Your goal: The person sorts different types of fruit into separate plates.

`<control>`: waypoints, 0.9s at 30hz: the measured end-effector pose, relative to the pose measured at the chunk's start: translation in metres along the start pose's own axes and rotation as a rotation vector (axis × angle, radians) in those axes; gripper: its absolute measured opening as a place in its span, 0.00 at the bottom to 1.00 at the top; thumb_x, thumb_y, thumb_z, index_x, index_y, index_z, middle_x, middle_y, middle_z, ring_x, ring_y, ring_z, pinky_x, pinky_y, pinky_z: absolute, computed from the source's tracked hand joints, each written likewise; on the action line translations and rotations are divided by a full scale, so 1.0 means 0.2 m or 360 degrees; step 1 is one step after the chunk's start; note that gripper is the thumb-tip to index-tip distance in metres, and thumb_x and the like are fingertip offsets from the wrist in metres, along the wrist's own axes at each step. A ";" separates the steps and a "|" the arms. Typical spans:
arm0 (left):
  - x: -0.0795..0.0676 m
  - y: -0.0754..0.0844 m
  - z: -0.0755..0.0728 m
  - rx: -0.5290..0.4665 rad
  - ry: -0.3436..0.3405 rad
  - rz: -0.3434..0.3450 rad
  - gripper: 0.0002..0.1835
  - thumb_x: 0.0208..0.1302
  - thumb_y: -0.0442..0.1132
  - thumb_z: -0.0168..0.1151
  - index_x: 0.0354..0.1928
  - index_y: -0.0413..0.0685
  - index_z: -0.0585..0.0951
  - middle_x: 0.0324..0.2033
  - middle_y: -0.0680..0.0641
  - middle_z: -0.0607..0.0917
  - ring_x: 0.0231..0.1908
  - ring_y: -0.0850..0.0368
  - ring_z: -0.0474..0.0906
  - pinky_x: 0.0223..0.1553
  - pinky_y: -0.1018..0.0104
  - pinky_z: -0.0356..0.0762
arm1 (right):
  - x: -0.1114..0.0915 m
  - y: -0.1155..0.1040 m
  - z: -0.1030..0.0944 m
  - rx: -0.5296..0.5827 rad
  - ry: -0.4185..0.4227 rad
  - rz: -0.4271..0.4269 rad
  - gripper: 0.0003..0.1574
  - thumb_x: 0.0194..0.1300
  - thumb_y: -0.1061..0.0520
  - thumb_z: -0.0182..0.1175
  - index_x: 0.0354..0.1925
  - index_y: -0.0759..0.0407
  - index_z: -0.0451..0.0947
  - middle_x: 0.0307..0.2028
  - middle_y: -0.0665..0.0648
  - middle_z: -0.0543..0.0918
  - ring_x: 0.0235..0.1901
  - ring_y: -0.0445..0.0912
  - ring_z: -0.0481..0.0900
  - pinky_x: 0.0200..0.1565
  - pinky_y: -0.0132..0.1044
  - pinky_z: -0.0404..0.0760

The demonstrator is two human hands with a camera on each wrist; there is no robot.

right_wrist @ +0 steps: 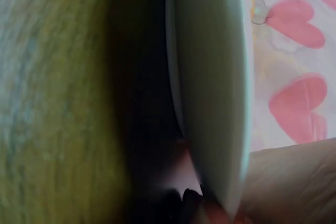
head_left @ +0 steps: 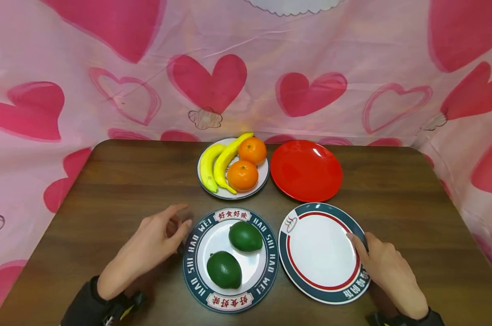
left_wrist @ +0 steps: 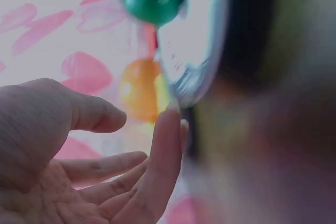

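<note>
My right hand (head_left: 382, 262) pinches the right rim of a white plate (head_left: 323, 249) with a dark blue border and red ring; the thumb lies on top. In the right wrist view this plate's pale underside (right_wrist: 212, 77) appears edge-on, lifted off the table on that side. My left hand (head_left: 156, 237) hovers with loosely bent fingers at the left of a blue-and-white lettered plate (head_left: 254, 271), holding nothing. In the left wrist view its fingertips (left_wrist: 170, 116) come close to the rim; contact is unclear. Two green fruits (head_left: 246, 236), lime-like, lie on that lettered plate.
Behind, a small plate (head_left: 262, 181) bears two bananas (head_left: 225, 163) and two oranges (head_left: 243, 175). A red plate (head_left: 307, 170) stands right of it, close to the blue-bordered plate. A pink heart-patterned cloth (head_left: 258, 40) hangs behind the brown wooden table (head_left: 140, 181).
</note>
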State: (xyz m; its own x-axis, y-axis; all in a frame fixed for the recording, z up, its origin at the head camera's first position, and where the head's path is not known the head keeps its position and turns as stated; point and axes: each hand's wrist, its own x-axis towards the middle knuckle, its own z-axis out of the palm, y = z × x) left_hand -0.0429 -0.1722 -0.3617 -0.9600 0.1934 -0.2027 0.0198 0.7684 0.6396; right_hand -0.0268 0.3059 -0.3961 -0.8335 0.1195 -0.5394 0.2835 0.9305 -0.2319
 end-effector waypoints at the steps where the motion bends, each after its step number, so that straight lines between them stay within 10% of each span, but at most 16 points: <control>1: 0.03 0.02 -0.03 0.0050 0.0052 0.0041 0.28 0.71 0.43 0.64 0.69 0.43 0.72 0.36 0.46 0.84 0.27 0.58 0.77 0.27 0.69 0.80 | 0.00 0.01 0.00 -0.0002 -0.0006 0.0008 0.56 0.76 0.27 0.40 0.64 0.81 0.62 0.49 0.80 0.79 0.45 0.66 0.81 0.47 0.64 0.82; 12: 0.53 0.15 -0.15 0.0230 0.0469 0.0306 0.27 0.70 0.44 0.62 0.66 0.40 0.74 0.51 0.38 0.79 0.42 0.45 0.78 0.41 0.49 0.86 | 0.01 0.05 0.00 -0.0050 0.0025 0.0002 0.58 0.75 0.24 0.37 0.62 0.80 0.67 0.48 0.80 0.80 0.44 0.68 0.81 0.45 0.64 0.81; 19: 0.76 0.15 -0.13 0.0407 0.0235 0.0098 0.39 0.69 0.49 0.62 0.75 0.40 0.60 0.68 0.33 0.63 0.57 0.36 0.72 0.59 0.31 0.75 | 0.01 0.03 0.03 -0.0067 0.0060 -0.0007 0.58 0.75 0.25 0.38 0.64 0.81 0.65 0.52 0.83 0.77 0.45 0.71 0.81 0.48 0.66 0.81; 27: 0.82 0.14 -0.11 0.0451 0.0097 0.0009 0.39 0.68 0.49 0.62 0.73 0.40 0.59 0.62 0.33 0.68 0.55 0.36 0.72 0.60 0.34 0.76 | -0.01 0.01 0.03 -0.0060 0.0112 -0.0022 0.59 0.76 0.25 0.36 0.62 0.82 0.65 0.51 0.83 0.78 0.43 0.69 0.81 0.46 0.65 0.81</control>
State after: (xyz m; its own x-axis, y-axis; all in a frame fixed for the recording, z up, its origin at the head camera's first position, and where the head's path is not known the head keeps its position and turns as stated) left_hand -0.2065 -0.1329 -0.3603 -0.9745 0.1676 -0.1491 0.0942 0.9090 0.4059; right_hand -0.0223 0.3057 -0.4003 -0.8688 0.1291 -0.4779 0.2546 0.9445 -0.2076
